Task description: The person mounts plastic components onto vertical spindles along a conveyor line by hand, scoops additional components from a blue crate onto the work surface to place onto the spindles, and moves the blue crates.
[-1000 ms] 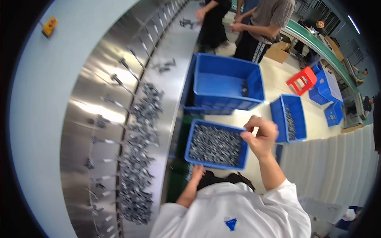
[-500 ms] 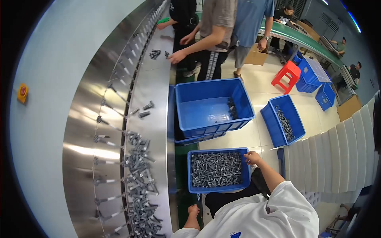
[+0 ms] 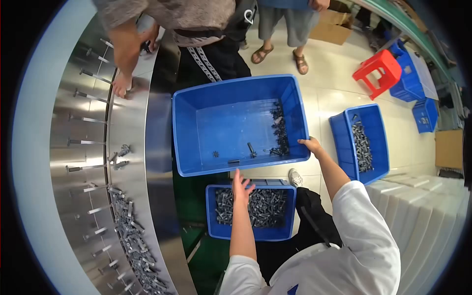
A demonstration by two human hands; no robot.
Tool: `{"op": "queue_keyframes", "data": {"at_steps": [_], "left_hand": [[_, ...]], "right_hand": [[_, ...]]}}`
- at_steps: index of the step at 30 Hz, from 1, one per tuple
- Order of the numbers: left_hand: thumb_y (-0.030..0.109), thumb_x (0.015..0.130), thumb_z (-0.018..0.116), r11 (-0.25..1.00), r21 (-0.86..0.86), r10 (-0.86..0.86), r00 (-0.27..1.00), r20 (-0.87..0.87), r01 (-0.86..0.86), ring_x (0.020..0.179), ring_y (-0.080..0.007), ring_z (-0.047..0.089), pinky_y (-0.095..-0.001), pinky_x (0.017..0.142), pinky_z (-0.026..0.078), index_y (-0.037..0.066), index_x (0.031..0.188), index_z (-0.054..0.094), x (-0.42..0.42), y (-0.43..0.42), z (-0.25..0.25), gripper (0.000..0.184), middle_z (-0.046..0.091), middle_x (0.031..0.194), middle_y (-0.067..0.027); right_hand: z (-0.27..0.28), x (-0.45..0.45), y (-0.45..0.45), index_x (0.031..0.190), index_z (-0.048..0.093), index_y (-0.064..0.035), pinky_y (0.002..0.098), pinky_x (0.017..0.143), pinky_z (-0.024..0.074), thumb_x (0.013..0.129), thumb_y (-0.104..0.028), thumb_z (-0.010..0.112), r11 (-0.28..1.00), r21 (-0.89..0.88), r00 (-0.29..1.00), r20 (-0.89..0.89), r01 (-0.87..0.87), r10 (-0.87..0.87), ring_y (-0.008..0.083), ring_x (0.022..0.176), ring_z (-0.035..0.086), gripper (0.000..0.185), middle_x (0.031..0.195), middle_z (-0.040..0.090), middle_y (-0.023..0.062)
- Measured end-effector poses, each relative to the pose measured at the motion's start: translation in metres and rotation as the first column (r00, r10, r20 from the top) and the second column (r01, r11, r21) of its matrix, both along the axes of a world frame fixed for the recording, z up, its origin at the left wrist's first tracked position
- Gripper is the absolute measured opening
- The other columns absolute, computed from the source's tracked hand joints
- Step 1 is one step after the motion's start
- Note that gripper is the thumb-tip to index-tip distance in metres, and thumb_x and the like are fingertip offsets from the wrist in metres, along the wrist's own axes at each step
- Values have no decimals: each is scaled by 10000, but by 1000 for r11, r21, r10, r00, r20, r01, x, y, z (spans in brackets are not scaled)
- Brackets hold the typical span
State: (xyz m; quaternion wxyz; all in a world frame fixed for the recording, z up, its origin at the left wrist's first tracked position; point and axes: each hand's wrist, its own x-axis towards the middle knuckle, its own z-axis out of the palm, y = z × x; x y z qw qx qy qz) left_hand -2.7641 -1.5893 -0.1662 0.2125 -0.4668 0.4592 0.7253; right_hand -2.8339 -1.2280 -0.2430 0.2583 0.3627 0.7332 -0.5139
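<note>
My right hand [image 3: 310,144] grips the right rim of a large blue bin [image 3: 236,167], near its lower right corner. Dark metal parts [image 3: 280,128] lie along that bin's right side, with a few loose ones near its lower wall. My left hand [image 3: 242,188] has its fingers spread, holding nothing, just below the large bin's lower rim. Under that hand is a smaller blue bin [image 3: 210,216] filled with metal bolts [image 3: 268,206].
On the left, a steel bench [image 3: 132,172] carries piled bolts [image 3: 135,241] beside a row of protruding rods. A co-worker's hand [image 3: 123,86] reaches onto it. Another blue bin [image 3: 381,142], a red stool [image 3: 377,73] and white stacked sheets [image 3: 408,211] stand right.
My right hand has moved from the smaller bin's rim to the large bin's rim. My left hand has come up over the smaller bin. A co-worker is now closer at the bench.
</note>
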Motion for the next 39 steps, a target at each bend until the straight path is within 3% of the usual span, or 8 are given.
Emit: {"op": "queue_keyframes", "data": {"at_steps": [1,4,9,13,17,23,33,39], "left_hand": [[480,899,649,997,-70,45,998,36,-42,1395,-390,338,-572,1005,459,66,1518,250,-14,9,-5,845,345,1480,-208],[258,875,684,973,-169,168,985,37,-160,1262,-359,482,-543,974,499,4,1396,381,-31,16,-31,653,477,1310,-187],[22,797,609,937,-135,301,942,-147,-321,950,-254,625,-467,872,567,-43,1123,524,-25,13,-33,344,583,1077,-123],[88,718,714,947,-172,237,951,-197,-271,609,-123,537,-286,515,435,36,942,608,18,64,-21,254,618,829,-30],[155,712,718,961,-262,6,952,-305,-90,814,-183,657,-355,707,529,-13,978,653,96,153,-29,321,701,889,-81],[193,677,744,960,-215,-231,939,-255,178,798,-183,674,-323,723,530,-14,1025,644,128,234,8,417,713,901,-116],[141,700,718,958,-243,-227,920,-319,152,751,-178,672,-314,680,528,-22,1027,642,110,226,27,373,706,869,-115],[122,708,711,985,-147,48,959,-279,-92,654,-121,574,-300,564,459,16,955,656,80,154,-19,275,658,812,-28]], "right_hand": [[-6,-4,0,1260,562,104,357,845,536,705,-251,767,996,-92,1000,17,-13,14,302,934,699,690,1029,715,215],[-10,3,2,1120,636,65,354,726,531,691,-73,653,988,110,981,-152,-108,124,238,785,684,451,846,717,159],[15,22,-3,1027,649,8,312,590,460,652,20,573,988,-149,973,-222,27,-60,165,631,579,383,695,628,74],[-10,117,71,863,629,-40,309,529,376,685,-47,589,993,-98,968,-234,73,-95,121,584,479,183,662,529,-11],[46,239,151,1003,635,-31,265,597,454,654,-40,530,927,-99,885,-278,361,-374,121,650,542,364,772,584,-6],[141,347,194,1088,578,6,299,691,473,586,-8,517,764,64,748,-269,642,-606,202,780,550,506,896,581,69],[160,338,184,1040,586,15,295,683,462,585,-2,525,798,28,766,-301,603,-568,178,754,538,459,882,573,52],[91,241,143,942,562,-16,293,637,449,643,7,517,939,-62,892,-296,339,-342,156,666,533,304,750,566,8]]}}
